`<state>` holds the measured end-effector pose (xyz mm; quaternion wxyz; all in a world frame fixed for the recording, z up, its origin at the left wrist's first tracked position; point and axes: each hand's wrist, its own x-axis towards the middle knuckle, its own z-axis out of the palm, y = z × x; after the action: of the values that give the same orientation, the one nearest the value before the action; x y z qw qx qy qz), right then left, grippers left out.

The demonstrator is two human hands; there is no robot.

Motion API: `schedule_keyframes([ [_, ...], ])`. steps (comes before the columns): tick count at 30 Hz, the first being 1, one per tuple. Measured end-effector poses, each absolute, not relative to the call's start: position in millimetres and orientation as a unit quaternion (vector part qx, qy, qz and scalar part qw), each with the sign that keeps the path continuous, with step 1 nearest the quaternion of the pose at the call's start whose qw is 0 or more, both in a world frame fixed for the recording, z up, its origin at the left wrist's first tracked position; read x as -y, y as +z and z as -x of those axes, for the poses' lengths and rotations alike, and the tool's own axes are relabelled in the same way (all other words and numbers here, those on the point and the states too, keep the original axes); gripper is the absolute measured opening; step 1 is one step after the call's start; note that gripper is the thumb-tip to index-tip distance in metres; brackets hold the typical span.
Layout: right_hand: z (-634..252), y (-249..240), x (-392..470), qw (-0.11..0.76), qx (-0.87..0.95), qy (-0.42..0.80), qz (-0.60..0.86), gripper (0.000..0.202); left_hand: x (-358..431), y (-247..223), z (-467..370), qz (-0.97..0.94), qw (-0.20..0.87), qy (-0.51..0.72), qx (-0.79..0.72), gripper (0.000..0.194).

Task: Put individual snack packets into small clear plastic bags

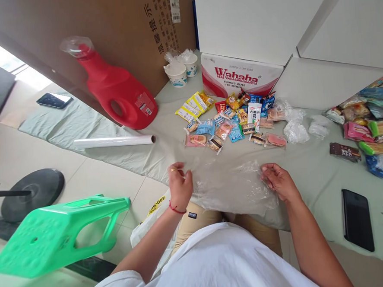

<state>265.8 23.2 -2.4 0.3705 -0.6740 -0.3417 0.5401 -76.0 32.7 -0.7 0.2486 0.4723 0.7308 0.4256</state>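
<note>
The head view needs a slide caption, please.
Left hand and right hand hold clear plastic near a pile of wrapped snacks.

Clear plastic film (pixel 233 188) between left hand (pixel 181 185) and right hand (pixel 281 182)
Both pinch it at the surface's (pixel 316 170) near edge; snack packets (pixel 224 130) lie toward the far edge, before a Wahaha carton (pixel 239 74).

We see green stool (pixel 59 234) on floor tiles (pixel 79 176) | red jug (pixel 125 89) beside brown carton (pixel 119 26) | black phone (pixel 357 220) lying at right

One held bag (pixel 229 188), two cups (pixel 177 78) (pixel 191 68), two phones (pixel 357 220) (pixel 54 100), one stool (pixel 61 231).
</note>
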Motion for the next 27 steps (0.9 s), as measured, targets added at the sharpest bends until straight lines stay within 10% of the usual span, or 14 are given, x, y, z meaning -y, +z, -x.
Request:
schedule_keyframes([
  [4, -264, -4, -23, 0.356, 0.382, 0.555, 0.648, 0.063, -35, 34, 78, -0.660, 0.047, 0.435, -0.610, 0.010],
  [14, -272, -8, -33, 0.361, 0.444, 0.545, 0.614, 0.065, -89, 12, -14, -0.868, 0.167, 0.077, -0.461, 0.029],
  [21, -307, -9, -48, 0.322, 0.497, 0.501, 0.631, 0.061, -95, -11, -1, -0.686, 0.371, 0.237, -0.579, 0.030],
  [27, -308, -11, -89, 0.287, 0.633, 0.371, 0.616, 0.043, -86, -13, 0, -0.616, 0.339, 0.281, -0.653, 0.025],
])
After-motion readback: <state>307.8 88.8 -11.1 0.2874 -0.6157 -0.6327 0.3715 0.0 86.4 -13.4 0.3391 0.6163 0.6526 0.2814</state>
